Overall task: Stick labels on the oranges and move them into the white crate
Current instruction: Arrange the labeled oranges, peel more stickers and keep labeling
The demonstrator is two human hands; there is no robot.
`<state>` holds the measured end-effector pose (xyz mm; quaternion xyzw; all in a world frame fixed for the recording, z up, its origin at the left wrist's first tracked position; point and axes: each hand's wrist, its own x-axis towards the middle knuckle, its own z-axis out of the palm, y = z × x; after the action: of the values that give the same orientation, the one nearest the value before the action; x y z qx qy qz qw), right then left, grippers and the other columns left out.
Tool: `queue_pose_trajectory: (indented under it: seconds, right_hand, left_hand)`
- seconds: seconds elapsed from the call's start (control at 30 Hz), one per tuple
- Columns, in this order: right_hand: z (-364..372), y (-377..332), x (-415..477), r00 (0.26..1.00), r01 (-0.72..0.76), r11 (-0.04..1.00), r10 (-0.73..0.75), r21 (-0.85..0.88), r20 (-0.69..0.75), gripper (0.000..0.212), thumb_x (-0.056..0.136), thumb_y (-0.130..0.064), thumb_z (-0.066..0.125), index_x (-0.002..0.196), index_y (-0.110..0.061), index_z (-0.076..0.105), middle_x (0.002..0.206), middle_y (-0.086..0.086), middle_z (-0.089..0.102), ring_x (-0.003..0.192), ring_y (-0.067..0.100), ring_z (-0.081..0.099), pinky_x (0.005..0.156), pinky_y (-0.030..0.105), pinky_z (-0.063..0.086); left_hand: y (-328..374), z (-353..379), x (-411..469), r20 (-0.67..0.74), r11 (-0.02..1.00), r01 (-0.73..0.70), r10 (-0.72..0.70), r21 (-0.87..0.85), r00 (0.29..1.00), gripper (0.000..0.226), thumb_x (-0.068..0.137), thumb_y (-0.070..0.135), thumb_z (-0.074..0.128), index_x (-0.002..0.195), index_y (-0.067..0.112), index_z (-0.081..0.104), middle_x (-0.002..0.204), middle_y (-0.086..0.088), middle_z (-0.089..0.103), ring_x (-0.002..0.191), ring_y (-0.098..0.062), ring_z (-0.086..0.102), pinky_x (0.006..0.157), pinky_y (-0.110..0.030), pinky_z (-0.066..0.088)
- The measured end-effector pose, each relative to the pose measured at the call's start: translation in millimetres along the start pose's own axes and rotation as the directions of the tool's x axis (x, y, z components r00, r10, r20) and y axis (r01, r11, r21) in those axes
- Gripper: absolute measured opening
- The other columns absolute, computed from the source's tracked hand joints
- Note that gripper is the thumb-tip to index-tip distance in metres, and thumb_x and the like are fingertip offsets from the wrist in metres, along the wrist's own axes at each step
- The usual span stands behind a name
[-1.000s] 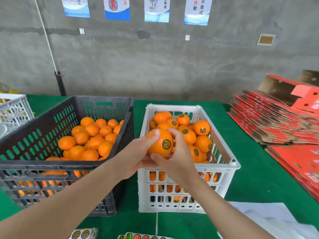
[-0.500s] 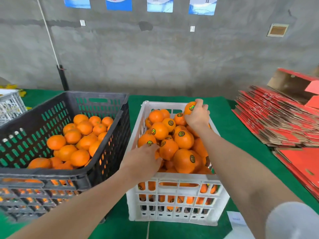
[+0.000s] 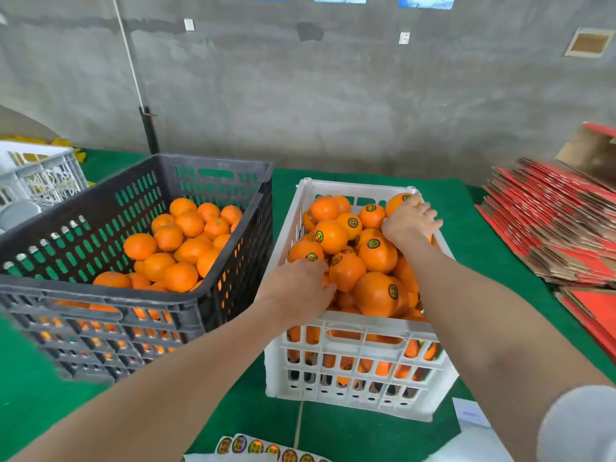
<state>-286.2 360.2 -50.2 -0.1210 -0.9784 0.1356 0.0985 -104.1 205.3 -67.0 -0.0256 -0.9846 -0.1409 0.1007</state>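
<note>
The white crate (image 3: 360, 331) stands at centre right on the green table, heaped with labelled oranges (image 3: 376, 291). My left hand (image 3: 296, 288) rests on the oranges at the crate's near left, with its fingertips tucked down among them. My right hand (image 3: 411, 223) reaches to the far right corner. It lies with spread fingers over a labelled orange (image 3: 396, 202) beside the rim. The black crate (image 3: 100, 295) to the left holds unlabelled oranges (image 3: 181, 248). A sheet of round labels (image 3: 260, 448) lies at the near table edge.
A stack of flattened red cartons (image 3: 553, 235) fills the table's right side. Another white crate (image 3: 40, 175) stands at the far left. White paper (image 3: 473, 418) lies near the crate's front right corner. A dark pole (image 3: 148, 128) stands against the concrete wall.
Both hands held one labelled orange above the white crate. My right hand carried it to the far right corner, while my left hand dropped onto the oranges at the near left.
</note>
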Motion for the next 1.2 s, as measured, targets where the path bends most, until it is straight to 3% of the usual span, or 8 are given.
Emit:
queue_pose_trajectory:
  seconds: [0.13, 0.37, 0.6, 0.77, 0.87, 0.97, 1.1, 1.2]
  right_hand:
    - [-19, -7, -48, 0.945, 0.315, 0.936, -0.292, 0.159, -0.15, 0.058, 0.092, -0.024, 0.054, 0.14, -0.002, 0.031, 0.145, 0.021, 0.033, 0.135, 0.035, 0.027, 0.113, 0.04, 0.021]
    - [-35, 18, -237, 0.55, 0.824, 0.265, -0.589, 0.501, -0.592, 0.01, 0.089, -0.014, 0.054, 0.089, -0.007, 0.062, 0.075, 0.0, 0.06, 0.067, 0.006, 0.049, 0.061, 0.016, 0.039]
    - [67, 47, -316, 0.35, 0.661, 0.612, -0.763, 0.434, 0.544, 0.03, 0.091, -0.023, 0.052, 0.061, -0.019, 0.049, 0.067, 0.002, 0.043, 0.062, 0.011, 0.038, 0.062, 0.029, 0.036]
    - [105, 37, -331, 0.41, 0.661, 0.719, -0.586, 0.216, 0.699, 0.029, 0.082, -0.032, 0.062, 0.101, -0.011, 0.055, 0.095, 0.002, 0.038, 0.093, 0.022, 0.041, 0.084, 0.036, 0.042]
    - [107, 29, -333, 0.481, 0.612, 0.763, -0.568, 0.208, 0.668, 0.012, 0.083, -0.013, 0.057, 0.072, -0.01, 0.051, 0.085, 0.005, 0.047, 0.094, 0.024, 0.046, 0.081, 0.036, 0.046]
    - [96, 26, -323, 0.538, 0.493, 0.805, -0.58, 0.33, 0.612, 0.018, 0.086, -0.008, 0.051, 0.082, -0.005, 0.068, 0.094, 0.007, 0.063, 0.092, 0.02, 0.057, 0.084, 0.03, 0.048]
    - [63, 20, -312, 0.584, 0.259, 0.753, -0.621, 0.605, 0.523, 0.005, 0.081, -0.014, 0.066, 0.085, -0.017, 0.067, 0.083, -0.009, 0.057, 0.075, 0.002, 0.052, 0.066, 0.017, 0.039]
    - [51, 28, -310, 0.609, 0.077, 0.706, -0.592, 0.704, 0.528, 0.02, 0.085, -0.006, 0.062, 0.084, -0.025, 0.056, 0.078, 0.002, 0.061, 0.064, 0.007, 0.056, 0.055, 0.015, 0.044]
  left_hand:
    - [3, -4, -5, -0.046, 1.0, 0.005, -0.005, 0.002, 0.999, 0.029, 0.095, 0.04, 0.043, 0.107, 0.021, 0.062, 0.09, 0.0, 0.062, 0.074, -0.017, 0.053, 0.059, -0.029, 0.038]
    - [-18, -21, -47, -0.418, 0.805, -0.221, -0.037, -0.55, 0.908, 0.017, 0.09, -0.001, 0.054, 0.093, 0.007, 0.069, 0.081, -0.001, 0.065, 0.07, -0.003, 0.055, 0.065, -0.013, 0.045]
    - [-51, -8, -122, -0.468, 0.84, -0.3, 0.063, -0.451, 0.881, 0.02, 0.084, -0.013, 0.058, 0.097, -0.002, 0.068, 0.107, -0.01, 0.061, 0.098, -0.009, 0.058, 0.079, -0.015, 0.052]
    - [-62, 17, -150, -0.339, 0.88, -0.23, 0.085, -0.416, 0.937, 0.022, 0.083, -0.013, 0.059, 0.098, 0.0, 0.07, 0.103, -0.01, 0.064, 0.092, -0.015, 0.062, 0.083, -0.019, 0.051]
    - [-76, 38, -167, 0.079, 0.904, 0.06, -0.029, -0.423, 0.996, 0.028, 0.09, 0.003, 0.059, 0.116, 0.011, 0.065, 0.111, -0.002, 0.066, 0.095, -0.009, 0.06, 0.082, -0.008, 0.044]
    - [-89, 51, -174, 0.491, 0.863, 0.316, -0.092, -0.394, 0.866, 0.048, 0.084, 0.016, 0.069, 0.129, 0.017, 0.054, 0.119, 0.001, 0.061, 0.109, -0.011, 0.056, 0.089, -0.015, 0.04]
    - [-92, 42, -169, 0.58, 0.753, 0.447, -0.108, -0.483, 0.808, 0.022, 0.079, 0.023, 0.073, 0.057, 0.027, 0.07, 0.052, 0.009, 0.043, 0.055, -0.009, 0.036, 0.052, -0.02, 0.026]
    - [-100, 32, -163, 0.622, 0.648, 0.563, -0.172, -0.512, 0.764, 0.025, 0.08, 0.016, 0.071, 0.056, 0.02, 0.068, 0.058, -0.001, 0.05, 0.062, -0.016, 0.042, 0.059, -0.023, 0.033]
